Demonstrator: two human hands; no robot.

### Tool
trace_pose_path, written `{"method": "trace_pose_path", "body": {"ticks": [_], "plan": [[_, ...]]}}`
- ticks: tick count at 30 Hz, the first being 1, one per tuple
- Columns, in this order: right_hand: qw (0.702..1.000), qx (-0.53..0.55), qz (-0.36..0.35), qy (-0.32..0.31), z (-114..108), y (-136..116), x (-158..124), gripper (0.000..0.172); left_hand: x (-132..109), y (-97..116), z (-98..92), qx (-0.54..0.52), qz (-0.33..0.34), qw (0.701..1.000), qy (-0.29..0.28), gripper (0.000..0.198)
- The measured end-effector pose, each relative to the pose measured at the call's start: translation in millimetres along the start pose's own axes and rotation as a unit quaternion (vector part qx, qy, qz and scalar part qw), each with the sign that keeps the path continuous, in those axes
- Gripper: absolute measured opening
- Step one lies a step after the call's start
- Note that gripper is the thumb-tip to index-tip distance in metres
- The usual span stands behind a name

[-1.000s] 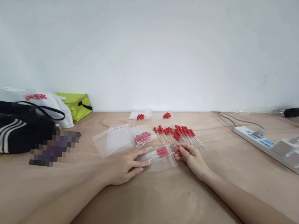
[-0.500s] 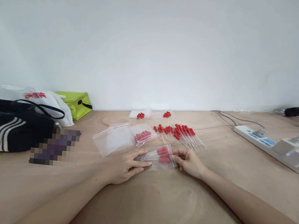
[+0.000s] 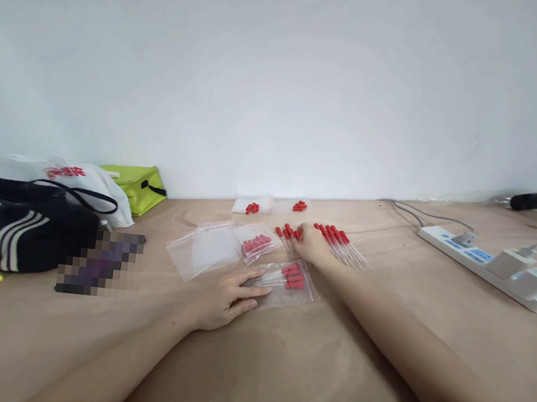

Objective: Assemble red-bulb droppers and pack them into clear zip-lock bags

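Note:
My left hand (image 3: 227, 299) lies with its fingers stretched apart on the left end of a clear zip bag (image 3: 306, 294). Inside that bag are several droppers (image 3: 295, 279) with red bulbs and thin clear stems. My right hand (image 3: 314, 244) is curled over the middle of a row of loose droppers (image 3: 336, 237), its fingertips closed at a red bulb; part of the fingers is hidden. Behind the bag, another clear bag (image 3: 257, 244) holds droppers. Flat clear bags (image 3: 210, 246) lie to its left.
At the back, small red bulbs (image 3: 299, 205) lie on clear bags (image 3: 275, 207). A power strip (image 3: 473, 258) with plugs and cables is at right. On the left stand a black bag (image 3: 40, 228), a white plastic bag (image 3: 89, 176) and a green pouch (image 3: 140, 184), near a pixelated item (image 3: 101, 263).
My right hand has let go of the zip bag's right end and moved up and left to the loose droppers. My left hand stays on the bag, which now lies flatter.

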State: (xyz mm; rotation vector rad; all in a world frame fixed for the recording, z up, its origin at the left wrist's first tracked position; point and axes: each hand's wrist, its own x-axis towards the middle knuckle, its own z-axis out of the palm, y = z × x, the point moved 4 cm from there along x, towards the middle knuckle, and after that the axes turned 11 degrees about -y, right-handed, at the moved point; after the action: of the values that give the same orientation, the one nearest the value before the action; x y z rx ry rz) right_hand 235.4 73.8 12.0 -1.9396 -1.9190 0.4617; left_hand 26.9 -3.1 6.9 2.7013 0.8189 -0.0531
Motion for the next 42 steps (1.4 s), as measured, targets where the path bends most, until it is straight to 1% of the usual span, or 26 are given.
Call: {"method": "trace_pose_path", "body": {"ticks": [3,7,9,12,16,19,22,23,24,25,28,29,31,34,36,38,40,42], "plan": [[0.999,-0.009,0.033,-0.009,7.7,-9.5,11.9,0.032,-1.1,1.4,-1.0,-0.008,0.013,1.000,0.010,0.034],[0.998,-0.021,0.048,-0.021,10.9,-13.9,15.5,0.039,-1.5,2.2,-1.4,-0.007,0.012,1.000,0.013,0.034],[0.998,-0.030,0.049,-0.025,11.6,-16.0,14.5,0.037,-1.1,2.6,-1.4,-0.004,0.010,1.000,0.010,0.034],[0.997,-0.042,0.054,-0.026,13.5,-21.0,12.5,0.028,-0.2,2.7,-1.2,-0.002,0.010,1.000,0.006,0.034],[0.998,-0.032,0.058,-0.022,10.8,-25.2,10.2,0.027,0.0,1.9,-0.4,0.000,0.010,1.000,0.003,0.034],[0.998,-0.004,0.053,-0.021,-1.6,-16.7,4.9,0.030,-0.3,1.5,-0.2,-0.003,0.007,1.000,0.003,0.034],[0.998,0.039,0.035,-0.034,-15.8,3.9,-8.1,0.028,-0.4,2.8,-1.0,-0.006,0.011,1.000,0.004,0.034],[0.996,0.069,0.024,-0.045,-18.3,12.3,-14.3,0.027,-0.4,3.5,-1.4,-0.007,0.012,1.000,0.004,0.034],[0.985,0.161,0.003,-0.060,-19.0,20.4,-21.3,0.029,-0.3,4.0,-1.8,-0.008,0.012,1.000,0.005,0.034],[0.966,0.247,-0.012,-0.071,-18.4,28.4,-29.2,0.031,-0.2,4.4,-2.1,-0.009,0.012,1.000,0.004,0.034],[0.893,0.444,-0.042,-0.056,-12.2,47.6,-54.5,0.038,0.1,4.6,-3.1,-0.012,0.010,1.000,0.003,0.034],[0.867,0.496,-0.039,-0.042,-9.0,52.4,-62.4,0.037,0.2,4.6,-3.4,-0.014,0.010,1.000,0.004,0.034],[0.817,0.575,-0.033,-0.035,-1.6,57.7,-75.3,0.033,0.3,4.5,-4.0,-0.014,0.010,1.000,0.002,0.034],[0.763,0.644,-0.024,-0.057,5.9,58.9,-85.5,0.028,0.7,4.2,-4.2,-0.008,0.002,1.000,-0.008,0.033],[0.737,0.671,-0.009,-0.082,8.8,58.9,-87.9,0.026,0.9,3.6,-3.8,-0.008,-0.004,1.000,-0.012,0.033],[0.722,0.685,0.003,-0.098,10.0,59.0,-88.9,0.023,0.7,3.0,-3.1,-0.011,-0.002,1.000,-0.010,0.033],[0.722,0.686,0.004,-0.091,9.2,59.4,-89.5,0.023,0.3,2.5,-2.5,-0.011,0.003,1.000,-0.004,0.034],[0.729,0.682,-0.002,-0.064,6.9,60.9,-89.4,0.028,-0.2,2.7,-2.2,-0.007,0.005,1.000,-0.004,0.034]]}}
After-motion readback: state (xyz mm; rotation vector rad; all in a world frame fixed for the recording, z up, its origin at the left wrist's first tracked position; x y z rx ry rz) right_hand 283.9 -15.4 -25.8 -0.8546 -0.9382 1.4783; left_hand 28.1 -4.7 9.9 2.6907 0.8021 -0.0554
